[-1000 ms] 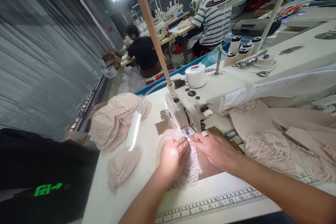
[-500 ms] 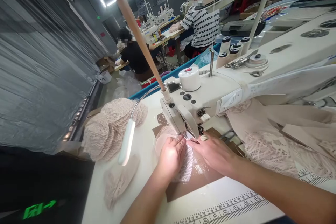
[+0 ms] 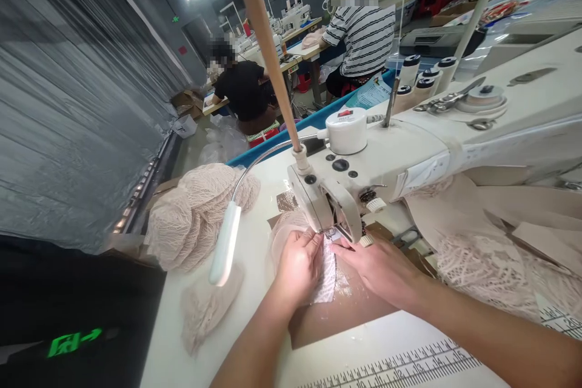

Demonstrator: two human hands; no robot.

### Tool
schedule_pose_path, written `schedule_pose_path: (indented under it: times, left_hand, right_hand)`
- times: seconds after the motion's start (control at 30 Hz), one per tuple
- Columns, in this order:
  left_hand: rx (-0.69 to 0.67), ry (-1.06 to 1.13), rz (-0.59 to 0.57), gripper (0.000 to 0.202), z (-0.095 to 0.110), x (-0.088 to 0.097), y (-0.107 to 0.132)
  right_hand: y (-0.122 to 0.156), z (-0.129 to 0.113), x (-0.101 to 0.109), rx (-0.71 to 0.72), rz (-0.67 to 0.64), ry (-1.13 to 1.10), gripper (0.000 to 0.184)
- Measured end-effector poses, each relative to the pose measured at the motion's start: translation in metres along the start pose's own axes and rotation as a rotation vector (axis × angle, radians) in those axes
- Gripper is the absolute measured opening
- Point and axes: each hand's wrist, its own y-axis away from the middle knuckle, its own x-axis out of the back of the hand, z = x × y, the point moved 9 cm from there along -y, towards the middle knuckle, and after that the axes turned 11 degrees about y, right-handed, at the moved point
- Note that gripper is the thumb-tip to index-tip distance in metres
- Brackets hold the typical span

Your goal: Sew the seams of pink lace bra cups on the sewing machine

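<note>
A piece of pale lace fabric (image 3: 325, 282) lies under the needle end of a white sewing machine (image 3: 313, 203). My left hand (image 3: 299, 264) is closed on the fabric's left side, with fingertips pinched together just in front of the presser foot. To the right of the foot, my right hand (image 3: 375, 264) lies low over the brown plate (image 3: 336, 321), fingers stretched forward and the index tip at the fabric's right edge. Some of its fingers are hidden behind the machine head. A rounded beige fabric piece (image 3: 284, 233) shows beyond my left hand.
Stacked lace cups (image 3: 195, 218) and one loose lace piece (image 3: 211, 309) lie left of a lamp (image 3: 225, 245). More beige fabric (image 3: 486, 254) is heaped at right. Scissors (image 3: 448, 97) and thread cones (image 3: 425, 82) rest on the machine. Two people sit at machines farther back.
The camera view has shifted, so the machine appears farther right. The lace strip's near end has drawn slightly toward the needle; both hands keep nearly the same places beside it.
</note>
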Motion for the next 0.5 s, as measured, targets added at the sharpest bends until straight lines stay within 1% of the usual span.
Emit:
schedule_pose_path:
  times: [0.1, 0.2, 0.3, 0.4, 0.5]
  left_hand:
    - [0.017, -0.029, 0.018, 0.033, 0.0, 0.004, 0.002]
    - [0.025, -0.069, 0.042, 0.035, -0.002, 0.008, 0.007]
    - [0.057, -0.109, 0.019, 0.038, -0.005, 0.007, 0.011]
    - [0.145, -0.165, 0.017, 0.039, -0.01, 0.009, 0.017]
    - [0.245, -0.181, 0.044, 0.038, -0.008, 0.025, 0.03]
  right_hand:
    - [0.001, -0.001, 0.003, 0.025, 0.06, -0.012, 0.05]
    - [0.002, 0.0, 0.001, 0.02, 0.055, -0.017, 0.047]
    - [0.003, 0.001, -0.003, 0.007, 0.056, -0.037, 0.044]
    - [0.005, 0.003, -0.009, 0.021, 0.075, -0.036, 0.043]
    - [0.005, 0.004, -0.008, 0.053, 0.127, -0.054, 0.043]
